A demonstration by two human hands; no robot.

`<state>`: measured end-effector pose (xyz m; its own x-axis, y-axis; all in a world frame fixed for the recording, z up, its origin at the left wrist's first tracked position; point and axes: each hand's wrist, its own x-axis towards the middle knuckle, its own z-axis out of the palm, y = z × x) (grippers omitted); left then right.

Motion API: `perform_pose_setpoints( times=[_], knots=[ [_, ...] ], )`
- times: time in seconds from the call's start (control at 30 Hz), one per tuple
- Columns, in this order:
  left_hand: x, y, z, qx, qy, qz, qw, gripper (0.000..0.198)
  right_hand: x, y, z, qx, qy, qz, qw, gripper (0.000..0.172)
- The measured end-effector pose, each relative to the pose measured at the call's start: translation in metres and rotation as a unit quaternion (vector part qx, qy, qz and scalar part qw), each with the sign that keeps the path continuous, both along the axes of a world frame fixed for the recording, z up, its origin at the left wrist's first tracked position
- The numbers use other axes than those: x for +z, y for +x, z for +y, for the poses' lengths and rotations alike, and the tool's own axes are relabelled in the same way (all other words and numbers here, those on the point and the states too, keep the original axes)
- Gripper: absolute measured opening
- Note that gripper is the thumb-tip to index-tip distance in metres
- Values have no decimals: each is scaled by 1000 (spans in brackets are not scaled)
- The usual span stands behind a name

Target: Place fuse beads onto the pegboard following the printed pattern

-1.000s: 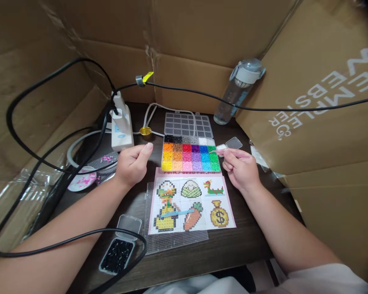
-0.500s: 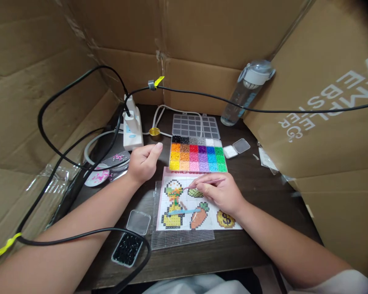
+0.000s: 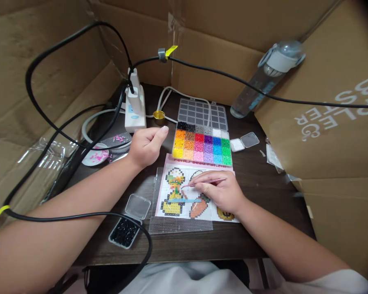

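Observation:
Pink tweezers (image 3: 204, 182) are pinched in my right hand (image 3: 222, 190), their tips over the printed bead pattern sheet (image 3: 188, 208). Beads lie on the sheet's upper left figure. Beneath the sheet is a clear pegboard (image 3: 180, 226). My left hand (image 3: 147, 146) is closed, thumb pressed on the curled fingers, just left of the bead box (image 3: 202, 143) with its colour compartments. Whatever those fingers hold, if anything, is hidden. A small open case of black beads (image 3: 124, 232) sits at the lower left.
A power strip (image 3: 135, 116) and a gold cup (image 3: 159, 117) stand behind my left hand. Black cables (image 3: 88, 216) loop across the view. A water bottle (image 3: 263, 81) leans at the back right. A small white bead case (image 3: 237, 145) lies right of the bead box.
The camera view has shifted, so the bottle and cables sit differently in it. The tweezer tips have moved slightly down and left over the sheet. My left hand keeps its closed shape.

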<state>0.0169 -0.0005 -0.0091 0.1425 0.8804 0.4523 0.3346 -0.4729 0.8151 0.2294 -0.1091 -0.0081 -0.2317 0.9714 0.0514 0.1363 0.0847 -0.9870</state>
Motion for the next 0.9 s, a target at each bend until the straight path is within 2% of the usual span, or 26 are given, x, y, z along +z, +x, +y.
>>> perform_pose_setpoints(
  times=[0.9],
  knots=[
    [0, 1, 0, -6, 21, 1, 1000, 51, -1, -3, -2, 39, 42, -25, 998, 13]
  ],
)
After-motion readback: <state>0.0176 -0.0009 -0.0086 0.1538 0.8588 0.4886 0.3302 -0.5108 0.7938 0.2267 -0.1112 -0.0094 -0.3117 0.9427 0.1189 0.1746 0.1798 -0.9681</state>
